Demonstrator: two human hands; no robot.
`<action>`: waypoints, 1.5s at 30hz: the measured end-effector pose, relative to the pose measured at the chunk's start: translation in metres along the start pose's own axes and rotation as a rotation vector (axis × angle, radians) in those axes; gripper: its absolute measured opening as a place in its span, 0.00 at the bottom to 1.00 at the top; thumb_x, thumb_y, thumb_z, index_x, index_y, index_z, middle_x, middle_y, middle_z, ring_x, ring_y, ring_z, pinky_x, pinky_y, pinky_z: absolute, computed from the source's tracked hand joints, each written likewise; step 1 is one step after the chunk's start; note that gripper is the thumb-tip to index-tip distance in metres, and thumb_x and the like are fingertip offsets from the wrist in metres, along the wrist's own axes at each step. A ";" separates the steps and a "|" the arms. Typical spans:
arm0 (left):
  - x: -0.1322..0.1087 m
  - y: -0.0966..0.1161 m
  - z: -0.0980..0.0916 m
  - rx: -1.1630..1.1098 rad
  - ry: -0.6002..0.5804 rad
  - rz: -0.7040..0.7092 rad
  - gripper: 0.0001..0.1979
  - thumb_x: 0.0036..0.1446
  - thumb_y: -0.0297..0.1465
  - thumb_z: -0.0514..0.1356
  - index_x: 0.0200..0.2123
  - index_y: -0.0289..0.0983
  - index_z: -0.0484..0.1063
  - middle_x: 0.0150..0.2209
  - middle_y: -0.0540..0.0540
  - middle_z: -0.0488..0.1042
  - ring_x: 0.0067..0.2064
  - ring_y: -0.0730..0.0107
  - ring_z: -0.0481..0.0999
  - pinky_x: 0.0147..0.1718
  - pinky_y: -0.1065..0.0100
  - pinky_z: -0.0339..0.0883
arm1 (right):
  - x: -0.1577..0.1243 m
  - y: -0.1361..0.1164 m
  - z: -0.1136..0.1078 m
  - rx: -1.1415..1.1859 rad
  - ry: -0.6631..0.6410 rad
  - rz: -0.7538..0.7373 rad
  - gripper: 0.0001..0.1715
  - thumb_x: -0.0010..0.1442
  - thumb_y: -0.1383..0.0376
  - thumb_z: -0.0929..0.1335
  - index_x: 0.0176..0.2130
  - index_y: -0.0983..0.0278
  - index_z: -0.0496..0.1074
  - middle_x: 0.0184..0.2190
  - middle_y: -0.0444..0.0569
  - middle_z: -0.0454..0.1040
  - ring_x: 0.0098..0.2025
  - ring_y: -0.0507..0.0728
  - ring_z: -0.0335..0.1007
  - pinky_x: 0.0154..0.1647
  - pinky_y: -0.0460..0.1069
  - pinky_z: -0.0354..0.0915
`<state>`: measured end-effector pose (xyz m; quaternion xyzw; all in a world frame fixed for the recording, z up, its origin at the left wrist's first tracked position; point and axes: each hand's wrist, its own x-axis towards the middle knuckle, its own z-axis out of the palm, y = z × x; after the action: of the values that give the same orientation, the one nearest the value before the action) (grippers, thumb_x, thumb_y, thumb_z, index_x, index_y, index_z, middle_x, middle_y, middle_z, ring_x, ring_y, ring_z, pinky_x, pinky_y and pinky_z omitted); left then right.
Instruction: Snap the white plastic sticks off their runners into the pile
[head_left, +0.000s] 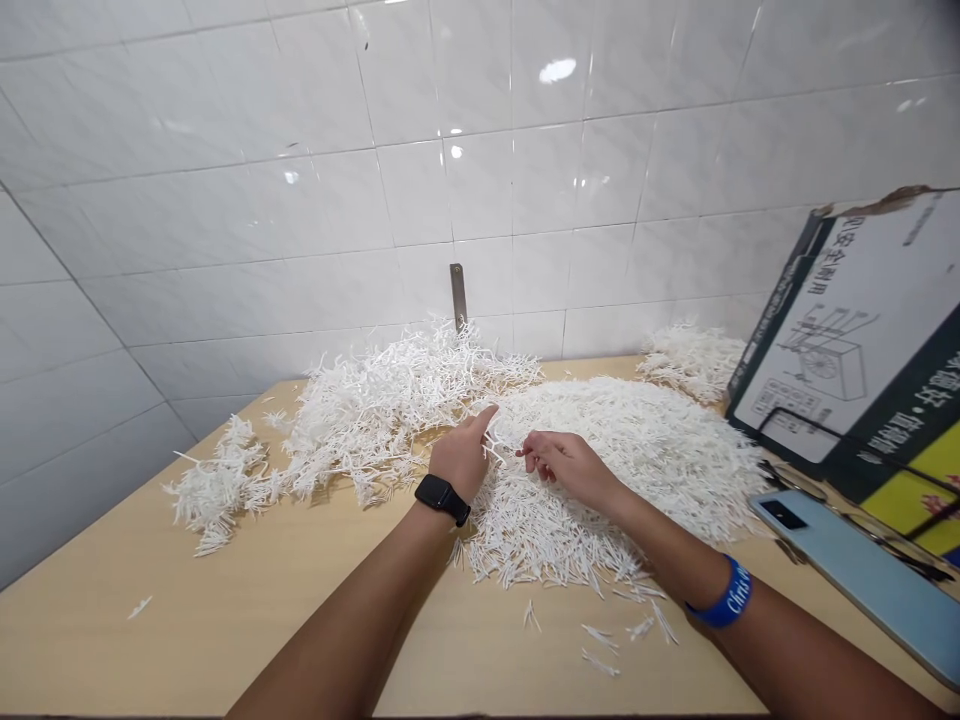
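My left hand, with a black watch on its wrist, is closed at the left edge of a broad heap of small white plastic pieces. A white branched plastic sprig sticks out from its far side, by the thumb; most of the fingers are hidden. Just to the right, my right hand hovers over the heap with fingertips curled together in a pinch. Whatever lies between those fingertips is too small to make out. Behind the left hand spreads a looser pile of larger white branched sprigs.
On the wooden table, a light-blue phone and glasses lie at the right, before a printed cardboard box. A metal strip leans on the tiled wall. Another white pile sits at the back right.
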<state>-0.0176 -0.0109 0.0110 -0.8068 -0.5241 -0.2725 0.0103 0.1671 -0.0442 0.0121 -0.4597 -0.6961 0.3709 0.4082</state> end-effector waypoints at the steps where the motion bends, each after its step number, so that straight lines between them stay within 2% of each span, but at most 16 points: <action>1: 0.000 0.001 -0.001 0.041 0.000 0.026 0.31 0.53 0.18 0.50 0.60 0.42 0.62 0.40 0.44 0.77 0.37 0.64 0.74 0.31 0.67 0.62 | 0.000 0.000 0.002 0.072 -0.022 0.015 0.28 0.62 0.45 0.59 0.32 0.65 0.71 0.28 0.49 0.73 0.24 0.52 0.65 0.25 0.47 0.59; 4: 0.001 0.003 0.000 0.039 0.025 0.090 0.30 0.54 0.19 0.50 0.60 0.42 0.62 0.38 0.44 0.76 0.39 0.63 0.74 0.36 0.66 0.64 | 0.001 -0.001 0.005 0.150 -0.065 0.029 0.23 0.58 0.47 0.65 0.31 0.65 0.70 0.25 0.46 0.72 0.23 0.51 0.64 0.23 0.46 0.60; 6: 0.001 0.004 0.003 -0.127 0.083 0.062 0.29 0.57 0.21 0.51 0.62 0.42 0.58 0.40 0.44 0.76 0.39 0.64 0.74 0.38 0.66 0.65 | 0.001 -0.001 0.006 0.163 -0.056 0.029 0.21 0.56 0.49 0.67 0.27 0.65 0.69 0.21 0.44 0.70 0.21 0.50 0.63 0.23 0.46 0.60; 9: 0.002 0.005 0.007 -0.502 0.174 -0.164 0.27 0.59 0.30 0.54 0.62 0.40 0.54 0.45 0.42 0.75 0.30 0.70 0.75 0.30 0.68 0.67 | 0.003 0.000 0.007 0.242 -0.005 0.032 0.22 0.55 0.49 0.68 0.26 0.65 0.70 0.18 0.43 0.69 0.20 0.50 0.64 0.25 0.47 0.62; 11: 0.001 0.008 0.008 -0.673 0.155 -0.328 0.24 0.58 0.38 0.56 0.55 0.35 0.61 0.43 0.40 0.76 0.23 0.73 0.73 0.24 0.69 0.65 | 0.004 0.001 0.007 0.329 0.053 0.035 0.21 0.53 0.50 0.70 0.28 0.65 0.72 0.19 0.44 0.71 0.22 0.51 0.67 0.26 0.47 0.64; 13: -0.001 0.011 0.008 -0.728 0.070 -0.366 0.22 0.58 0.46 0.54 0.43 0.33 0.70 0.37 0.40 0.78 0.20 0.72 0.73 0.22 0.69 0.64 | 0.005 0.001 0.008 0.428 0.127 0.050 0.21 0.50 0.50 0.72 0.30 0.65 0.73 0.21 0.45 0.73 0.24 0.52 0.70 0.28 0.48 0.66; 16: -0.005 0.017 0.009 -0.710 -0.051 -0.230 0.27 0.60 0.50 0.48 0.33 0.33 0.75 0.31 0.41 0.78 0.27 0.65 0.77 0.28 0.66 0.67 | 0.006 0.002 0.009 0.556 0.228 0.065 0.21 0.47 0.51 0.74 0.30 0.65 0.74 0.23 0.47 0.75 0.25 0.53 0.72 0.31 0.49 0.70; 18: -0.008 0.020 0.013 -0.747 -0.109 -0.104 0.26 0.60 0.49 0.49 0.41 0.35 0.76 0.38 0.40 0.79 0.39 0.60 0.78 0.38 0.63 0.69 | 0.006 0.003 0.009 0.604 0.288 0.061 0.20 0.46 0.52 0.75 0.30 0.65 0.75 0.25 0.47 0.76 0.27 0.53 0.73 0.34 0.49 0.71; 20: -0.011 0.023 0.016 -0.789 -0.173 -0.022 0.27 0.58 0.49 0.54 0.51 0.36 0.71 0.48 0.39 0.76 0.48 0.56 0.75 0.46 0.60 0.67 | 0.005 0.002 0.010 0.629 0.306 0.061 0.19 0.46 0.52 0.75 0.31 0.65 0.76 0.27 0.47 0.76 0.29 0.53 0.73 0.36 0.50 0.71; 23: -0.012 0.025 0.019 -0.834 -0.227 -0.053 0.34 0.52 0.50 0.59 0.56 0.35 0.65 0.52 0.37 0.73 0.52 0.52 0.72 0.50 0.55 0.65 | 0.003 0.001 0.014 0.586 0.235 0.058 0.19 0.47 0.52 0.74 0.32 0.65 0.76 0.28 0.48 0.77 0.31 0.55 0.73 0.35 0.50 0.70; 28: -0.008 0.026 0.011 -1.181 -0.155 -0.170 0.30 0.61 0.49 0.49 0.60 0.38 0.61 0.61 0.38 0.64 0.58 0.55 0.67 0.51 0.57 0.65 | 0.000 -0.002 0.023 0.438 0.090 0.002 0.18 0.50 0.52 0.72 0.31 0.65 0.75 0.27 0.47 0.75 0.30 0.54 0.72 0.37 0.52 0.70; 31: -0.006 0.026 0.008 -1.311 -0.133 -0.228 0.29 0.63 0.49 0.44 0.59 0.38 0.62 0.57 0.39 0.69 0.55 0.56 0.69 0.49 0.56 0.66 | -0.001 -0.001 0.028 0.393 0.093 -0.009 0.16 0.50 0.54 0.72 0.31 0.65 0.76 0.28 0.47 0.75 0.30 0.54 0.71 0.37 0.53 0.70; 35: -0.006 0.023 0.008 -1.429 -0.130 -0.204 0.26 0.64 0.45 0.45 0.56 0.37 0.66 0.55 0.39 0.72 0.55 0.56 0.69 0.51 0.54 0.64 | -0.002 0.000 0.027 0.346 0.041 -0.025 0.15 0.52 0.55 0.71 0.30 0.65 0.75 0.26 0.47 0.73 0.30 0.54 0.70 0.37 0.53 0.68; 38: -0.004 0.019 0.006 -1.448 -0.210 -0.158 0.24 0.65 0.42 0.45 0.55 0.38 0.68 0.57 0.42 0.70 0.59 0.57 0.66 0.56 0.52 0.58 | -0.001 0.000 0.020 0.286 -0.029 0.003 0.17 0.56 0.53 0.69 0.32 0.66 0.75 0.28 0.49 0.74 0.32 0.54 0.71 0.37 0.52 0.68; 41: -0.003 0.017 0.003 -1.371 -0.312 -0.123 0.21 0.64 0.38 0.46 0.53 0.39 0.71 0.59 0.45 0.68 0.62 0.57 0.61 0.60 0.53 0.51 | 0.000 0.002 0.014 0.294 0.007 0.052 0.24 0.59 0.48 0.64 0.35 0.67 0.74 0.30 0.50 0.74 0.30 0.53 0.70 0.33 0.51 0.67; 45: -0.004 0.015 0.004 -1.256 -0.448 -0.091 0.20 0.63 0.39 0.49 0.52 0.40 0.72 0.50 0.42 0.76 0.56 0.54 0.68 0.55 0.52 0.58 | 0.002 0.002 0.012 0.287 -0.052 0.088 0.27 0.57 0.44 0.65 0.33 0.67 0.72 0.24 0.47 0.71 0.26 0.52 0.69 0.29 0.49 0.65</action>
<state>-0.0044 -0.0193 0.0100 -0.6737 -0.2889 -0.3520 -0.5821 0.1566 -0.0434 0.0056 -0.4168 -0.6254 0.4961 0.4347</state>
